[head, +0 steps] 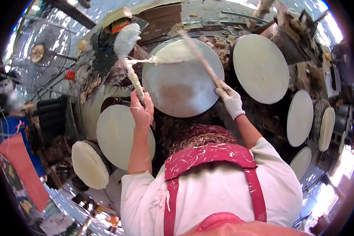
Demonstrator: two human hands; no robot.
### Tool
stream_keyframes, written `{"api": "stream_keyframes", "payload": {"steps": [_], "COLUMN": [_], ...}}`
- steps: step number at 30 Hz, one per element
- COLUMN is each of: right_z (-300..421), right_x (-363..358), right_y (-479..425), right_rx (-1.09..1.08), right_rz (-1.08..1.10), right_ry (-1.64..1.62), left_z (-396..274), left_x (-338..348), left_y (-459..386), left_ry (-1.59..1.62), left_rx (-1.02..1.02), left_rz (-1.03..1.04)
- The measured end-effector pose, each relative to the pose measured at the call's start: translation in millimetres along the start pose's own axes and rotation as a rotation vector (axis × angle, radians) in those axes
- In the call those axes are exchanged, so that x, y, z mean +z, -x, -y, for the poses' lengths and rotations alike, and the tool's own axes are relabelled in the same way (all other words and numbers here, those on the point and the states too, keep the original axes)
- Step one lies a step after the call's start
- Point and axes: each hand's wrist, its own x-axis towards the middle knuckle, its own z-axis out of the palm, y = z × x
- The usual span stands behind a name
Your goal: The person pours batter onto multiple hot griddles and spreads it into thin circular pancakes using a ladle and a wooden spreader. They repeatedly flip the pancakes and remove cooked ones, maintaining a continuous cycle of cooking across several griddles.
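Note:
My left hand, bare and smeared with batter, grips the batter-coated handle of a ladle. The ladle's blurred head is up at the left of a round metal griddle plate. A stringy strand of batter links the ladle to a pale patch of batter on the plate's far part. In a white knit glove, my right hand is closed around a wooden stick. The stick slants over the plate's right side, its far end blurred near the rim. Brown scorch shading marks the plate's near half.
Other round plates covered with pale sheets stand around me: one plate at the right, another at the left. A thick pale disc is at lower left. A fan, bricks and a cardboard box lie beyond.

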Motion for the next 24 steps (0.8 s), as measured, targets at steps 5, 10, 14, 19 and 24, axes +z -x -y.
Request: {"api": "stream_keyframes", "payload": {"steps": [5,10,14,19,24], "right_z": [10.3,23.9,27.6,58.0,17.7], "right_x": [33.2,-21.5,-14.4,-10.4,-45.3], "right_y": [-6.5,-48.4,-52.9,-65.2,-115.9], "right_rx": [0.261,-0.077,0.155,-0.039,-0.002], "right_rz": [0.278,0.231,0.386,0.507,0.495], "right_ry": [-0.132,0.127,0.186,0.392,0.14], "left_z": [-15.8,-13.9,-27.4,-27.5,-31.1], "left_x": [22.1,9.9,24.3,21.0,20.3], "left_y": [11.0,45.4,63.0,86.4,102.2], "left_ry": [0.173,0.014,0.099,0.059,0.088], "left_rx": [-0.171,-0.318,-0.279,-0.334,-0.339], "left_rz": [-0.012,-0.044,-0.149,-0.174,-0.341]}}
